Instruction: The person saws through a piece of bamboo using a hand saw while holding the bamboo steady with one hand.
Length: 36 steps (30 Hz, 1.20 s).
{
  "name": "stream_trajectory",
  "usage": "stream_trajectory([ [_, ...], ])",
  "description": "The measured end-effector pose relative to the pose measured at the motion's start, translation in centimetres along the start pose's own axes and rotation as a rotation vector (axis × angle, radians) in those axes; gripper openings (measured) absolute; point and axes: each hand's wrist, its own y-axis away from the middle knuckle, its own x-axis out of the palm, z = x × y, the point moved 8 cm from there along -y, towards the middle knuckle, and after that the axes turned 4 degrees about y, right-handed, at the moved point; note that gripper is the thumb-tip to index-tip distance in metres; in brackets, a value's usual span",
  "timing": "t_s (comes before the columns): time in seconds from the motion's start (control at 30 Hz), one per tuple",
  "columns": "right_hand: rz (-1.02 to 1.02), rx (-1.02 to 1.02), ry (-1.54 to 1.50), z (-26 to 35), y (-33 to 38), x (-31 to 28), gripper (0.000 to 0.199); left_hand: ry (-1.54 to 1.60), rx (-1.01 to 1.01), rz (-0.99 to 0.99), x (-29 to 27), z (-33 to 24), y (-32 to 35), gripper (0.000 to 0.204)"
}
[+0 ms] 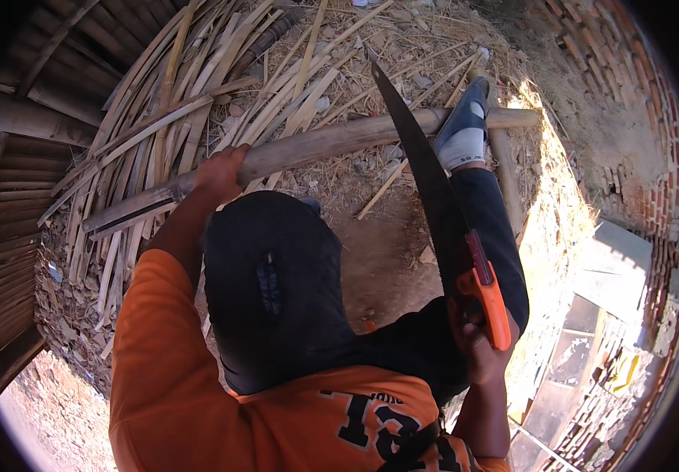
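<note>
A long, slightly bent wooden pole (331, 144) lies across the ground ahead of me, its left end showing a dark lengthwise groove. My left hand (221, 175) is closed round the pole, left of its middle. In my right hand (485, 358) is a handsaw (427, 177) with an orange handle, fingers wrapped round the grip. The blade points up and away, its tip beyond the pole; from this view I cannot tell whether it touches the wood. My right foot (465, 134), in a dark shoe and pale sock, rests over the pole's right part.
Long split wooden strips (170, 118) are heaped at the far left, among straw and rubble. A corrugated wall (20, 228) stands on the left, a brick wall (630, 94) on the right. Another pole (506, 177) lies beside my right leg, near a pale panel (615, 263).
</note>
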Motion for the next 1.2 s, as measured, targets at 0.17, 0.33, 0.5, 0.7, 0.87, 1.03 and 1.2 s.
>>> stream_trajectory([
  [0.17,0.076,-0.008,-0.050,-0.7,-1.2,2.7,0.020,-0.003,0.017,-0.015,-0.2,-0.8,-0.3,0.089],
  [0.33,0.095,0.020,-0.034,-2.8,-2.3,4.0,0.027,0.007,0.000,-0.009,0.3,-1.7,-1.4,0.089],
  [0.5,0.096,0.062,-0.038,-2.9,-3.3,3.7,0.017,0.101,0.010,0.056,-0.8,-1.3,-2.1,0.086],
  [0.7,0.126,0.048,0.053,-3.3,-3.7,2.6,0.018,0.106,-0.009,0.075,-1.3,-1.8,-2.5,0.083],
  [0.87,0.137,0.068,0.055,-4.1,-3.7,2.6,0.018,0.118,-0.017,0.038,-0.8,-1.6,-2.3,0.083],
  [1.03,0.160,0.026,0.049,-4.2,-3.6,2.9,0.021,0.125,-0.041,0.061,-0.9,-1.5,-2.2,0.082],
  [1.2,0.167,0.048,0.003,-3.8,-5.1,5.0,0.025,0.123,-0.017,0.019,-0.7,-2.1,-2.7,0.083],
])
